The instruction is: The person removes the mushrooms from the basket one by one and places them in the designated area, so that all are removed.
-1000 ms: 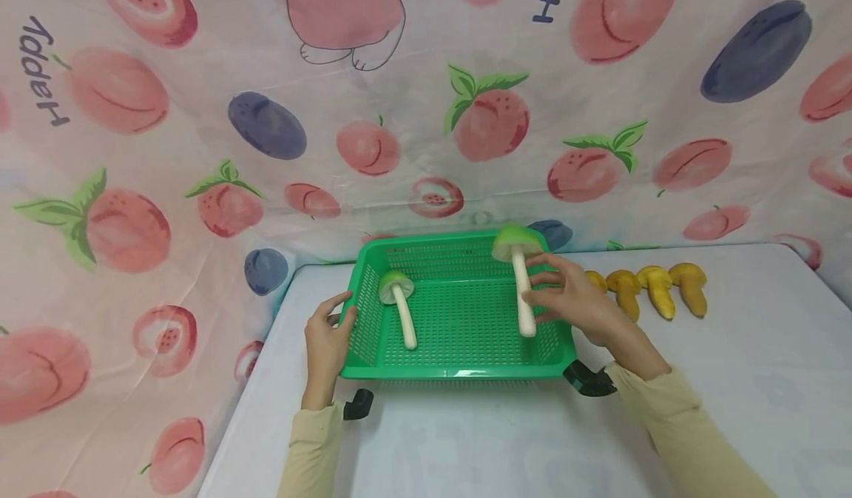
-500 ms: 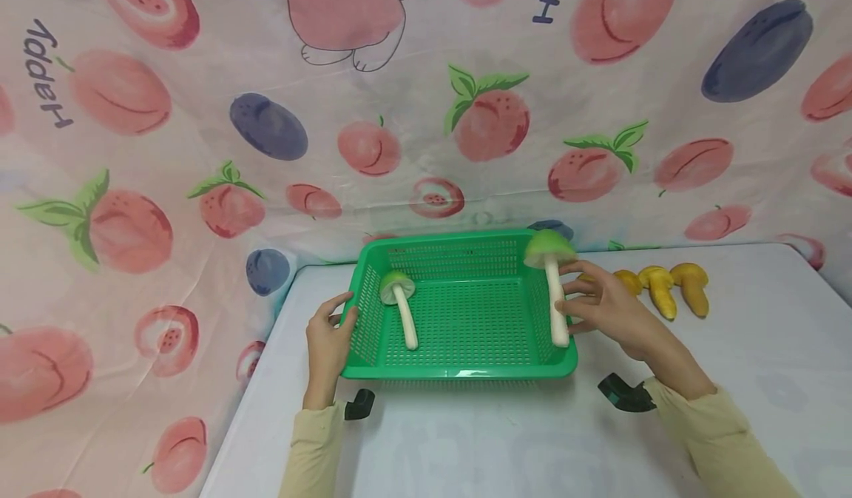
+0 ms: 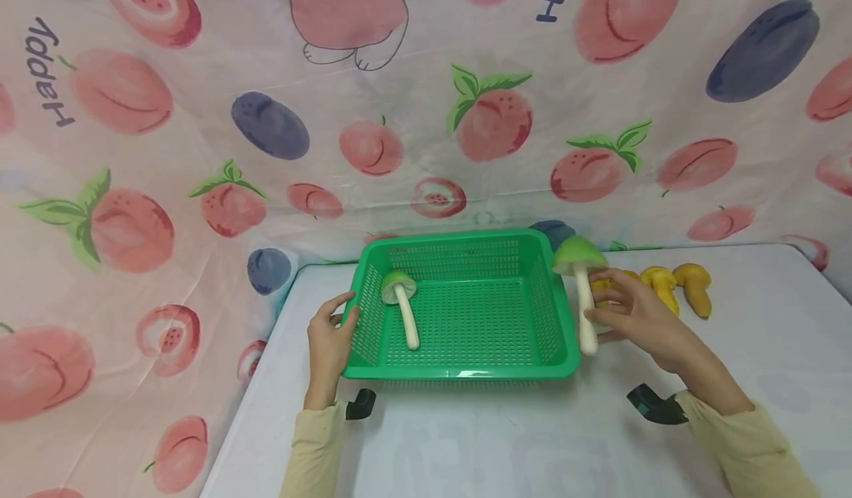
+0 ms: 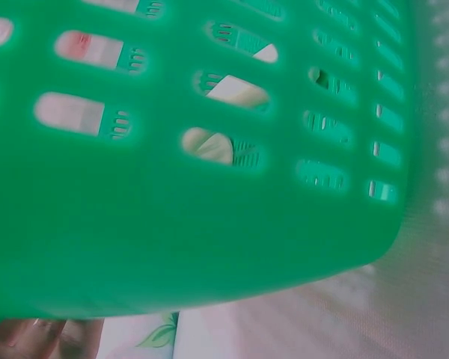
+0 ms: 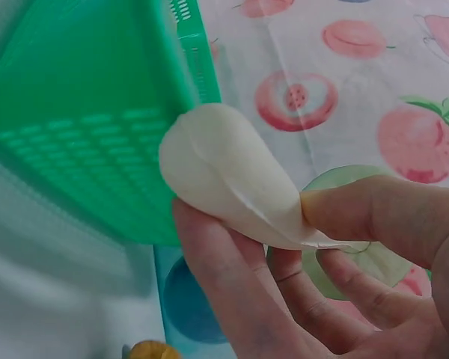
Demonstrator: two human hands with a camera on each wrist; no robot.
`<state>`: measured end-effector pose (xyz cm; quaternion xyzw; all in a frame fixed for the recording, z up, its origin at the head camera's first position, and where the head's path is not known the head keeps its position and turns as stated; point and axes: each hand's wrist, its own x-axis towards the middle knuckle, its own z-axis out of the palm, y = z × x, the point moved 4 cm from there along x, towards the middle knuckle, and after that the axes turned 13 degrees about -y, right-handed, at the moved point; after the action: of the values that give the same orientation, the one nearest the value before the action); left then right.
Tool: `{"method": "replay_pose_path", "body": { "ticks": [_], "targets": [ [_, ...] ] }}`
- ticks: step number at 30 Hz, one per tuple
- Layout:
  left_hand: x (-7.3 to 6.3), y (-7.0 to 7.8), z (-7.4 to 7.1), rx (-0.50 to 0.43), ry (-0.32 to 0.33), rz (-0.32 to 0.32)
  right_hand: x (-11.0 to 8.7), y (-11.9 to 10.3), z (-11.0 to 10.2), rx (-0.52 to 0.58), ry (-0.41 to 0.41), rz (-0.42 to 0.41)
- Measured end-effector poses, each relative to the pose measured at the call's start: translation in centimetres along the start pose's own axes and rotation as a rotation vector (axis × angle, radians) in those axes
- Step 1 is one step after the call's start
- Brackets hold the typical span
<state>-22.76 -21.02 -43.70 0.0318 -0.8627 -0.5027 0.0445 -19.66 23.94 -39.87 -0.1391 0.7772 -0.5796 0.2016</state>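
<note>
A green plastic basket [image 3: 459, 371] with slotted walls stands on the white table. My left hand [image 3: 329, 342] grips its left rim, thumb inside; in the left wrist view the fingers [image 4: 41, 340] show under the basket wall. Inside, on the left, lies a toy mushroom [image 3: 405, 313] with a green cap and long white stem. Just beyond the basket's right rim, my right hand [image 3: 648, 320] pinches the stem of a second green-capped mushroom [image 3: 585, 305], cap up. In the right wrist view thumb and fingers close on its white stem [image 5: 232, 176].
Several yellow-brown mushrooms [image 3: 694, 289] lie in a row at the back right, partly hidden behind my right hand. A fruit-print cloth [image 3: 426, 113] hangs along the table's back edge. Black camera mounts [image 3: 655, 405] stick out from both wrists.
My right hand has carried the green-capped mushroom rightward, from over the basket's inside to past its right rim. The left hand and the basket have stayed in place.
</note>
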Motion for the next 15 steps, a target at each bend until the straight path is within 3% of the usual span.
{"method": "replay_pose_path", "body": {
  "ticks": [15],
  "targets": [
    [0.1, -0.1, 0.0, 0.002, 0.000, 0.006, -1.6, 3.2, -1.2, -0.070, 0.040, 0.088]
  ]
}}
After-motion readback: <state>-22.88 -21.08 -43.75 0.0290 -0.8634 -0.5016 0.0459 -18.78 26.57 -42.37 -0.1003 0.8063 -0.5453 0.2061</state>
